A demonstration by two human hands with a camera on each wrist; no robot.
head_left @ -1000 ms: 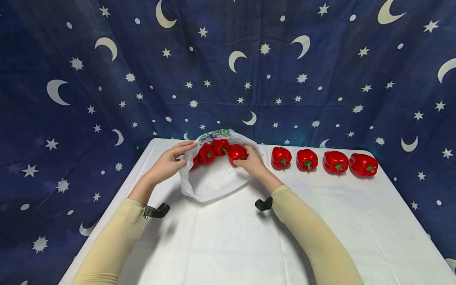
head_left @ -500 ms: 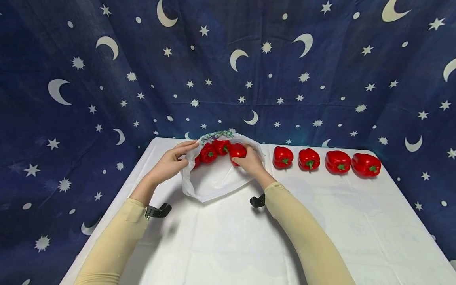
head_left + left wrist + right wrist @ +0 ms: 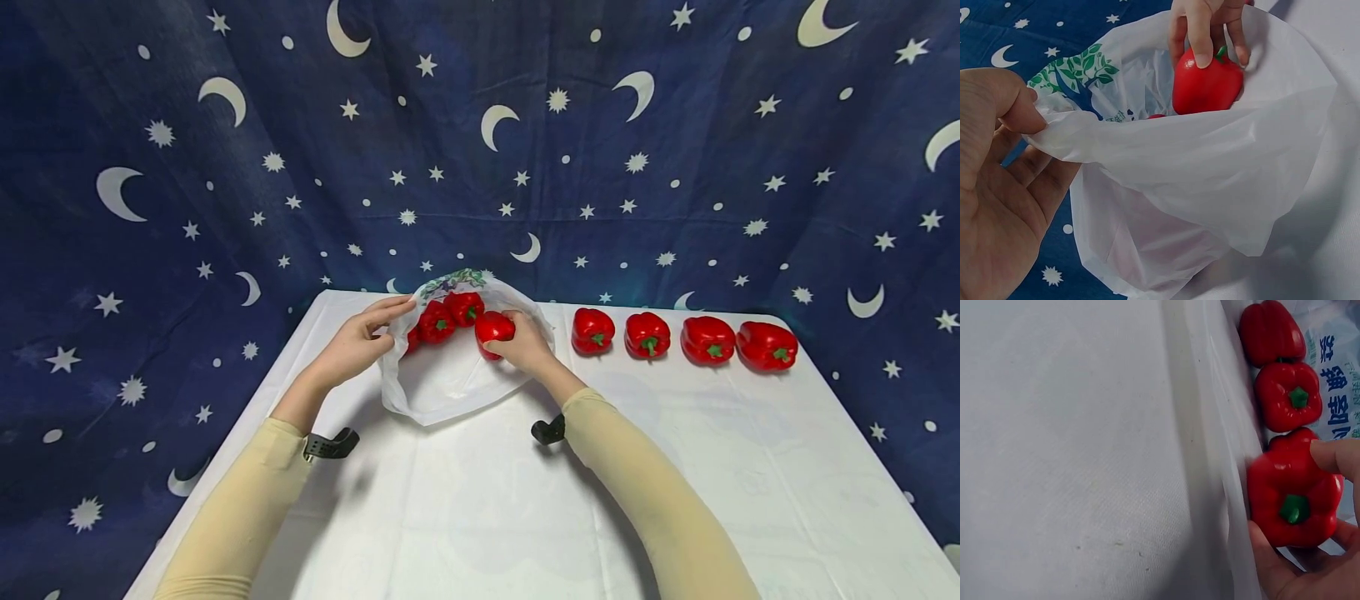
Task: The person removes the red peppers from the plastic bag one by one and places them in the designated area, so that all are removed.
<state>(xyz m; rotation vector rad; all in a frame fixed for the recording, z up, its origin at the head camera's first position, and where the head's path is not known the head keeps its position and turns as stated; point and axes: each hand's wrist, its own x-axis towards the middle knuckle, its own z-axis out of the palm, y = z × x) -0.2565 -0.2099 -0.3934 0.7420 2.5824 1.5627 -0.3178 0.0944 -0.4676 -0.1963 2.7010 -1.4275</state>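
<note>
The rim of a white plastic bag [image 3: 450, 410] is pinched between the thumb and fingers of the left hand [image 3: 351, 346], and the bag's mouth is spread wide. A red bell pepper [image 3: 492, 330], with a green stem, is gripped by the right hand [image 3: 529, 345] inside the bag, the thumb and fingers being curved around its sides. Three further red peppers [image 3: 437, 323] are seen deeper in the bag, toward its left and rear. A green tree print [image 3: 1079, 72] is borne on the bag's inner far wall. To the right of the bag, a row of four red peppers [image 3: 647, 336] is set along the far part of the white-covered worktop [image 3: 465, 517]. The scene is backed by a dark blue curtain [image 3: 442, 125] patterned with moons and stars.
</note>
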